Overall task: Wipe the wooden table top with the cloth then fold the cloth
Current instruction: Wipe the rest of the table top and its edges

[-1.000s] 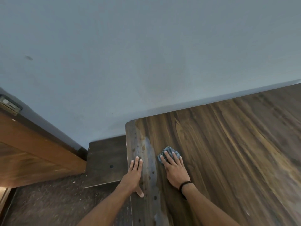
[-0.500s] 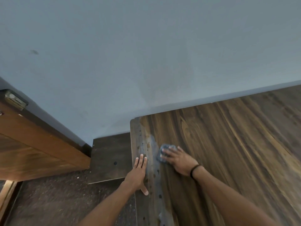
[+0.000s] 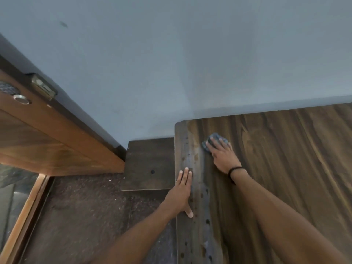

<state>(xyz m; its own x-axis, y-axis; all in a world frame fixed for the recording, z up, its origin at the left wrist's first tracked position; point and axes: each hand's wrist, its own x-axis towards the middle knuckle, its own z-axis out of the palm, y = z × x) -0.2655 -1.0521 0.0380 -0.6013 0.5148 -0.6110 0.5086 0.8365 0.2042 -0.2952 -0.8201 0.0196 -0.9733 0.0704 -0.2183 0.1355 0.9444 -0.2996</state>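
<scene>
A small bunched grey-blue cloth (image 3: 216, 137) lies on the dark wooden table top (image 3: 285, 159), near its far left corner. My right hand (image 3: 222, 155) presses flat on the cloth with straight fingers, covering most of it; a black band circles that wrist. My left hand (image 3: 182, 191) rests flat on the table's left edge strip, fingers straight and together, thumb out to the right. The edge strip looks pale and worn, with dark spots.
A pale blue wall (image 3: 171, 63) runs along the table's far edge. A lower dark wooden block (image 3: 150, 164) sits left of the table. A brown wooden door (image 3: 47, 140) with a metal latch (image 3: 43, 88) stands at the left, above a dark speckled floor (image 3: 85, 216).
My right hand has slid the cloth farther away, toward the table's far left corner. My left hand stays on the left edge. The view has shifted right and down.
</scene>
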